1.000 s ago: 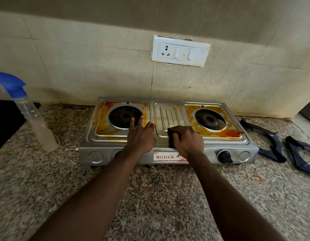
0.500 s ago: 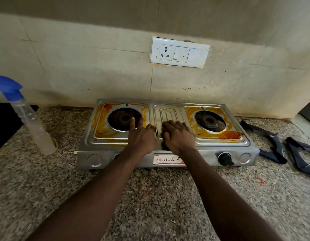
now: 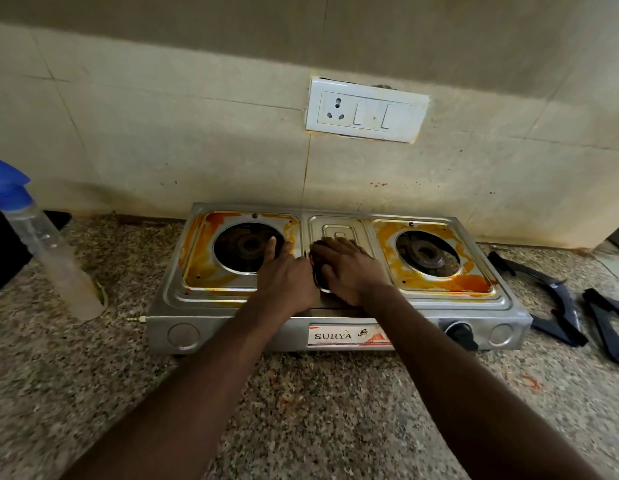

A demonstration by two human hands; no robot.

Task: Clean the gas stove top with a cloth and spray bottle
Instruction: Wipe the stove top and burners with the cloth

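One stove (image 3: 232,332), one spray bottle (image 3: 55,258), two grates (image 3: 566,306).

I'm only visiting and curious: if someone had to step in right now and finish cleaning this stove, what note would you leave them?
Left hand: open, resting flat on the steel two-burner gas stove at the left burner, holding nothing.
Right hand: spread fingers press a dark cloth onto the stove's middle panel.
Clear spray bottle with blue head: upright on the speckled stone counter, left of the stove.
Two dark pan supports: off, lying on the counter to the right.
Done: supports removed; middle panel looks free of stains.
Left: orange stains ring both burners; wipe them.
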